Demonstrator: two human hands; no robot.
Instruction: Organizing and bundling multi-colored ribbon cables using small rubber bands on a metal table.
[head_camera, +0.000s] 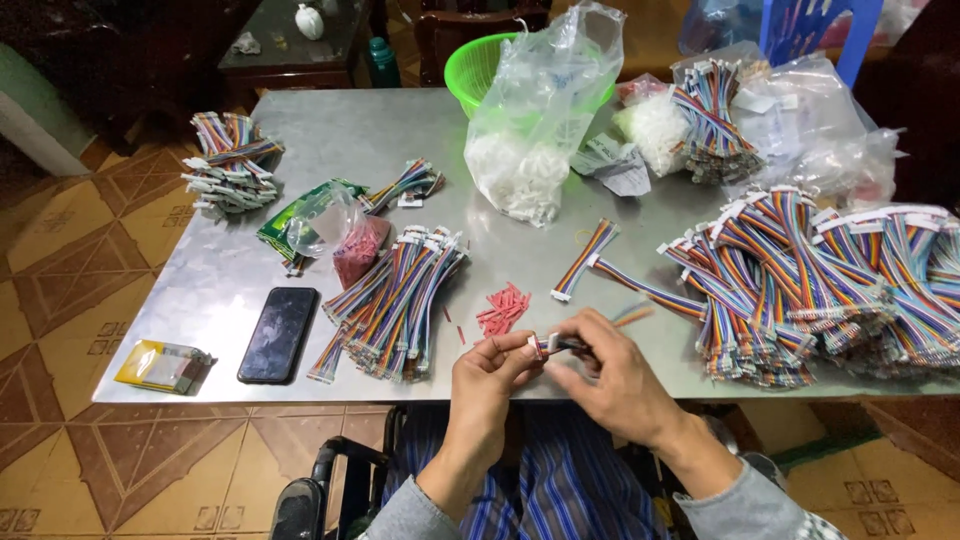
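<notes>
My left hand (492, 372) and my right hand (608, 372) meet over the near edge of a metal table (330, 150). Together they pinch a short rainbow ribbon cable with a white connector (545, 345), the left fingers on the connector end and the right fingers on the wires. Just beyond my hands lies a small heap of red sleeve pieces (503, 309). A loose ribbon cable (585, 258) lies further out. To the left sits a bundle of rainbow cables (395, 300), and a far larger pile of them (810, 275) spreads on the right.
A black phone (278, 333) and a yellow packet (162, 366) lie at the near left. Another cable bundle (228, 160) sits far left. A clear bag of white connectors (535, 130), a green basket (475, 70) and more bags (800, 120) crowd the back. A bag of red pieces (345, 240) lies left of centre.
</notes>
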